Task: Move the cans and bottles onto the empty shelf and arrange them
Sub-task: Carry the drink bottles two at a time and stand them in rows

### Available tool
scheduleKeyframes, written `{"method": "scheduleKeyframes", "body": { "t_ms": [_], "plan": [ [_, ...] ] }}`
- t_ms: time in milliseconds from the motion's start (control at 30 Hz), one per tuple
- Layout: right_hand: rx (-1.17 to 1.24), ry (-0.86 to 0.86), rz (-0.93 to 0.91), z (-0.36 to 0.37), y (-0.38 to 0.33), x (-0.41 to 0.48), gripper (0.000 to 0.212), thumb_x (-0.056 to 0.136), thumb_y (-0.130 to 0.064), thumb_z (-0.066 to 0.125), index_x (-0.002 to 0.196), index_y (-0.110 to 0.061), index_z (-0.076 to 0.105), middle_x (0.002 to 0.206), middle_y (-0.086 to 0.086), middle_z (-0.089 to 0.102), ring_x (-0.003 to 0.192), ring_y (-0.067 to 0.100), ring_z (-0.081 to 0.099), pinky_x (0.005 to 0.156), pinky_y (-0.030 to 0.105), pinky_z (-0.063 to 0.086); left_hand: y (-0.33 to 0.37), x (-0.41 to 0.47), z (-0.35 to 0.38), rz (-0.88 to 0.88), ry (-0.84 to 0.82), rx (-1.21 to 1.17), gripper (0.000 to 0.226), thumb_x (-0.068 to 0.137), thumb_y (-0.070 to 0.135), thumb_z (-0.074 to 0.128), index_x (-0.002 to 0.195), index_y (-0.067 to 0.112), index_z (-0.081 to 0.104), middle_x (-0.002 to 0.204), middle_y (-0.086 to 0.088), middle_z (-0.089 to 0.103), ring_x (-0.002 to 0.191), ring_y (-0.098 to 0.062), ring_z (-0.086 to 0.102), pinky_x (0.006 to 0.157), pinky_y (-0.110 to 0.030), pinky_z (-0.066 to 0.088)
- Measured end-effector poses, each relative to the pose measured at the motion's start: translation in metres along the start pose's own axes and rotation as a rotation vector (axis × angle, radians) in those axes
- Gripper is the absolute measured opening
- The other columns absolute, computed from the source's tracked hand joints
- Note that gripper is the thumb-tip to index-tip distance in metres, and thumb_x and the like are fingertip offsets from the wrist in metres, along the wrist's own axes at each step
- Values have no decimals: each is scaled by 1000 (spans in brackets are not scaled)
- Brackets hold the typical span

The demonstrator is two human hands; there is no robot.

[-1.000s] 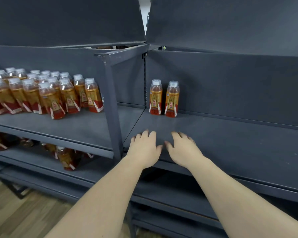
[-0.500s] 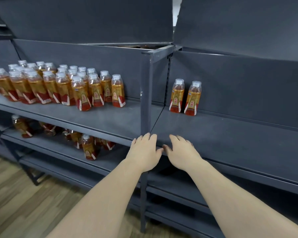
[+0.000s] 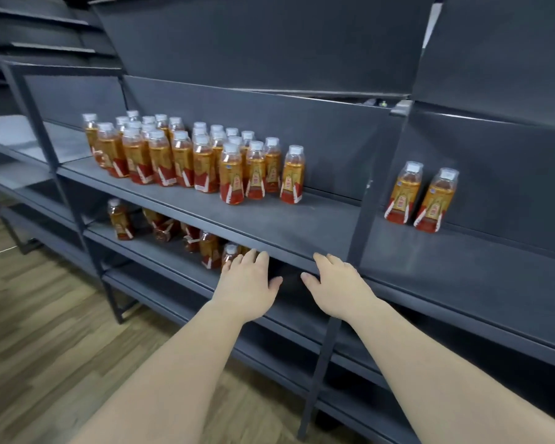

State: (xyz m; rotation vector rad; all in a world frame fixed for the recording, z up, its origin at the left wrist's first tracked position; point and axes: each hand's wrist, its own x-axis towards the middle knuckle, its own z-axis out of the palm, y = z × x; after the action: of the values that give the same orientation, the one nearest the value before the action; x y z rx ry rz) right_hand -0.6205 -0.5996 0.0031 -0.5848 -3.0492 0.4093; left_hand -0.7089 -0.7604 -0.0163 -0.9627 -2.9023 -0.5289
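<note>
Bottles (image 3: 193,161) on dark shelf (image 3: 302,225)

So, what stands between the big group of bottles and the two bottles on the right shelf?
In the head view, only bare shelf board and the upright frame post; no bottle stands between the group and the pair.

Dark grey metal shelving (image 3: 302,225) ahead of the left hand (image 3: 247,290) and right hand (image 3: 337,286), tiers above and below them (matte back panels (image 3: 334,149) behind). Upright post (image 3: 374,193) just beyond the right hand. Wood-plank floor (image 3: 45,331) left of the left hand.
</note>
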Motion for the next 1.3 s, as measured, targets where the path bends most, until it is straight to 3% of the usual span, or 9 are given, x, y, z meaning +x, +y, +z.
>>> {"method": "scheduleKeyframes", "body": {
  "t_ms": [133,333,500,767,933,1300],
  "plan": [
    [5,-36,-39,5,-37,14,61,105,-49,33,155,-16,24,157,11,32,142,33,31,115,47,30,-46,-8,-11,-74,9,11,41,98,50,50,129,22,48,126,-1,56,122,-27,52,108,-48,41],
    [20,-73,-91,5,-73,46,61,105,-49,32,157,-18,21,160,10,27,147,32,24,119,46,25,-80,6,-29,-173,24,10,47,100,50,45,137,21,44,138,-4,52,129,-28,49,112,-49,38],
    [17,-30,-137,10,-89,85,59,105,-49,34,155,-19,26,157,7,34,143,30,31,116,46,32,-92,27,-37,-175,44,25,52,102,47,43,146,19,40,151,-5,44,140,-28,40,119,-45,30],
    [-7,-47,-144,10,-85,169,61,105,-50,33,156,-19,24,157,9,34,143,31,31,113,44,31,-109,102,-40,-213,15,78,58,102,48,43,148,14,36,155,-10,38,142,-31,36,118,-47,30],
    [7,-48,-146,5,-73,218,63,104,-51,35,157,-17,22,159,11,30,145,34,28,115,48,32,-112,151,-32,-211,30,93,51,101,48,44,137,12,45,136,-6,51,128,-30,47,109,-44,38],
    [72,-68,-103,10,-67,292,69,103,-52,38,158,-17,17,164,10,19,149,34,19,120,49,25,-127,225,-21,-164,20,69,62,101,48,47,152,16,31,152,-9,41,139,-31,39,117,-46,33]
  ]
}}
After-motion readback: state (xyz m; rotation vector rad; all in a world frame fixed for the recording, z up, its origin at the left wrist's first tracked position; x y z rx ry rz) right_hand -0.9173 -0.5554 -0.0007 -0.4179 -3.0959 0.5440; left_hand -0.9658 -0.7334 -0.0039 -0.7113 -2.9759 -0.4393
